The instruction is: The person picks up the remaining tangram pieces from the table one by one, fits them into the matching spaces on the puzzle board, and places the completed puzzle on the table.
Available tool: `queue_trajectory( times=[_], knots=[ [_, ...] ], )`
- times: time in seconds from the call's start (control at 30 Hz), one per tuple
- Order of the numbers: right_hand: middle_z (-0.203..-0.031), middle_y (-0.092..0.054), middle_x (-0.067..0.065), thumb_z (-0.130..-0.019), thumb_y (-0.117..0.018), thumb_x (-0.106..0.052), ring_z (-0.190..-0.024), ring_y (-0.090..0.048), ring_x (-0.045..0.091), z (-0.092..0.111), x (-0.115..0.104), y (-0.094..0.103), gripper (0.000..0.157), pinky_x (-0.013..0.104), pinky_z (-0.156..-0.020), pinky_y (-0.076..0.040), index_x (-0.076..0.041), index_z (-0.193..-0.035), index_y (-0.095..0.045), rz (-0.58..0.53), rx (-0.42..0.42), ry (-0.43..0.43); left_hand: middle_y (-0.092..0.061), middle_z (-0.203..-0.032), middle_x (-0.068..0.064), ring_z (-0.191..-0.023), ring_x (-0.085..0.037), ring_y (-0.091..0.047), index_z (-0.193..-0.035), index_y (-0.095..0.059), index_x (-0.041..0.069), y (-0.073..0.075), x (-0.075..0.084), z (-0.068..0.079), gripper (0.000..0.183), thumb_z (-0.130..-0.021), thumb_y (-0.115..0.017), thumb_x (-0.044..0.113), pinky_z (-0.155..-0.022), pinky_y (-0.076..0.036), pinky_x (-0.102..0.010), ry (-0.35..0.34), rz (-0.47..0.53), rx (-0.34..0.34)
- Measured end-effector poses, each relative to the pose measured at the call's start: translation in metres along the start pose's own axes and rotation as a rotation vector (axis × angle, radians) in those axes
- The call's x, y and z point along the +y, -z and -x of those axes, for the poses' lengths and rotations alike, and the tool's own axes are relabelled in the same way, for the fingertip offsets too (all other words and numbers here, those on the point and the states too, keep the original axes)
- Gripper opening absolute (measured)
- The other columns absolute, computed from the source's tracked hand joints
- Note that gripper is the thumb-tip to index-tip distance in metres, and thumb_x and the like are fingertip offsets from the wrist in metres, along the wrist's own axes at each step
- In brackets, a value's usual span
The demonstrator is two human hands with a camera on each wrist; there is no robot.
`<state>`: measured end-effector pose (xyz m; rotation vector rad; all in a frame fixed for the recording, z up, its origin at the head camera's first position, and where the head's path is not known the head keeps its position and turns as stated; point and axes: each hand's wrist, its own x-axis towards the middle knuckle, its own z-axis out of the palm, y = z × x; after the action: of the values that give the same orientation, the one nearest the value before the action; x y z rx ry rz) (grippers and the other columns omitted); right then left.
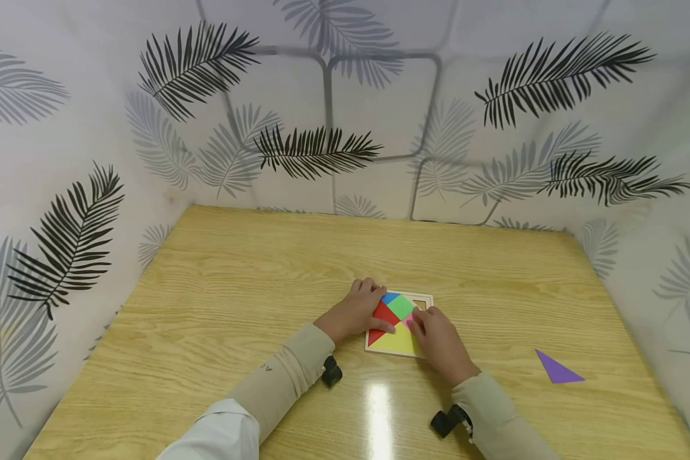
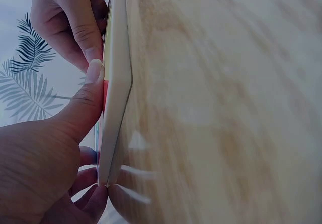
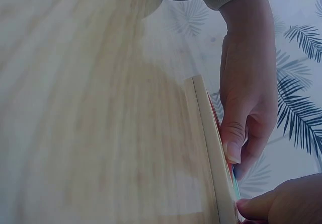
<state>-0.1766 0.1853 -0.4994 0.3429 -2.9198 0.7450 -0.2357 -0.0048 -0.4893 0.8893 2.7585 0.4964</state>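
Note:
A square wooden tangram tray (image 1: pixel 392 353) lies on the table, holding red (image 1: pixel 383 314), blue (image 1: pixel 389 298), green (image 1: pixel 400 307) and yellow (image 1: pixel 392 338) pieces. My left hand (image 1: pixel 359 310) grips the tray's left side, its thumb (image 2: pixel 94 72) over the red piece and its fingers at the far left edge. At the tray's right side, my right hand (image 1: pixel 441 338) pinches a small pink piece (image 1: pixel 407 320) between thumb and index finger. That hand covers part of the tray. An unfilled slot (image 1: pixel 420 305) shows near the far right corner.
A purple triangle (image 1: pixel 558 369) lies by itself on the wooden table (image 1: pixel 236 275), right of the tray. Leaf-patterned cloth (image 1: pixel 374 185) surrounds the table at the back and sides. A dark wrist camera sits at each cuff.

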Motion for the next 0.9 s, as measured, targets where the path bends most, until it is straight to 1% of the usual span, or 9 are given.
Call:
queue_trajectory(
  times=[0.27, 0.4, 0.5, 0.57, 0.7, 0.8, 0.9],
  knots=[
    [-0.07, -0.043, 0.004, -0.09, -0.063, -0.015, -0.062, -0.039, 0.016, 0.001, 0.0, -0.003, 0.02, 0.029, -0.055, -0.034, 0.002, -0.099, -0.067, 0.012, 0.005, 0.001, -0.036, -0.132, -0.008, -0.119, -0.025, -0.028, -0.143, -0.035, 0.006, -0.002, -0.001, -0.002, 0.089, -0.077, -0.062, 0.06, -0.096, -0.035, -0.03, 0.006, -0.003, -0.004],
    [-0.071, -0.043, 0.004, -0.089, -0.063, -0.015, -0.062, -0.039, 0.016, 0.002, 0.003, -0.003, 0.025, 0.029, -0.056, -0.035, 0.004, -0.106, -0.066, 0.003, -0.002, 0.007, -0.036, -0.133, -0.008, -0.119, -0.025, -0.028, -0.144, -0.035, 0.007, -0.003, -0.002, -0.003, 0.09, -0.077, -0.061, 0.061, -0.096, -0.035, -0.031, 0.01, -0.006, -0.006],
    [-0.072, -0.045, 0.003, -0.089, -0.063, -0.015, -0.063, -0.04, 0.015, 0.002, 0.006, 0.001, 0.031, 0.028, -0.057, -0.036, 0.005, -0.114, -0.064, -0.039, -0.024, 0.011, -0.035, -0.133, -0.008, -0.12, -0.025, -0.028, -0.144, -0.034, 0.007, -0.003, -0.002, -0.003, 0.091, -0.076, -0.061, 0.061, -0.096, -0.035, -0.031, 0.01, 0.004, -0.006],
    [-0.076, -0.048, 0.003, -0.09, -0.062, -0.014, -0.066, -0.042, 0.015, 0.003, 0.008, 0.005, 0.032, 0.028, -0.059, -0.038, 0.004, -0.116, -0.063, -0.089, -0.053, 0.014, -0.035, -0.133, -0.008, -0.12, -0.025, -0.027, -0.144, -0.034, 0.007, -0.003, -0.002, -0.003, 0.091, -0.076, -0.061, 0.061, -0.096, -0.035, -0.031, 0.01, 0.008, -0.005],
    [-0.092, -0.059, 0.004, -0.091, -0.061, -0.015, -0.078, -0.053, 0.016, 0.008, 0.011, 0.017, 0.031, 0.031, -0.069, -0.046, 0.0, -0.118, -0.063, -0.219, -0.107, -0.012, -0.035, -0.133, -0.007, -0.12, -0.024, -0.027, -0.144, -0.035, 0.008, -0.002, -0.003, -0.002, 0.09, -0.077, -0.061, 0.061, -0.096, -0.035, -0.03, 0.008, 0.02, -0.005],
    [-0.1, -0.061, 0.005, -0.092, -0.06, -0.015, -0.087, -0.058, 0.018, 0.014, 0.018, 0.025, 0.027, 0.036, -0.077, -0.049, -0.004, -0.116, -0.064, -0.277, -0.101, -0.043, -0.035, -0.133, -0.007, -0.119, -0.024, -0.027, -0.144, -0.035, 0.008, -0.002, -0.004, -0.002, 0.089, -0.077, -0.062, 0.061, -0.095, -0.035, -0.03, 0.0, 0.024, -0.003],
    [-0.1, -0.061, 0.005, -0.093, -0.058, -0.015, -0.089, -0.058, 0.019, 0.02, 0.03, 0.035, 0.024, 0.038, -0.079, -0.048, -0.005, -0.114, -0.064, -0.276, -0.063, -0.06, -0.034, -0.133, -0.007, -0.119, -0.025, -0.027, -0.144, -0.035, 0.008, -0.002, -0.004, -0.002, 0.089, -0.077, -0.061, 0.061, -0.096, -0.035, -0.03, -0.005, 0.018, -0.002]
  ],
)
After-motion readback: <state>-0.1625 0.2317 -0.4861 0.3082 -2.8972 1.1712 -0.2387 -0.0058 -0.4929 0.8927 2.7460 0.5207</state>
